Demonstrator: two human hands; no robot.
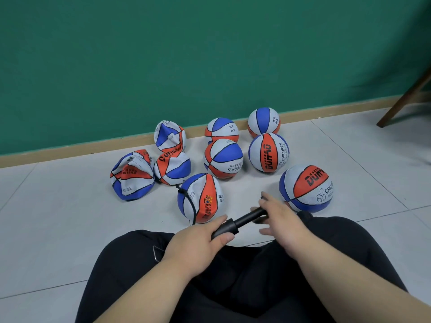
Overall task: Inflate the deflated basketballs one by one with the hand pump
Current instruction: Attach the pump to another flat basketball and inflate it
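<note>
A pale tiled floor (58, 229) meets a green wall (140, 54) along a tan skirting board (70, 151), and a wooden chair leg (401, 106) stands at the far right. Beyond the left grip (200, 243) and to its left lie three crumpled basketballs (131, 180). Just ahead of it is a rounder ball (200, 198) with a black hose (190, 206) lying across it. The left grip is clenched round the barrel of the black pump (242, 220), which is held above the person's black trousers (233, 287). The right grip (279, 220) grasps the pump's handle end. Ahead of that grip and to its right sit five full balls (305, 187).
</note>
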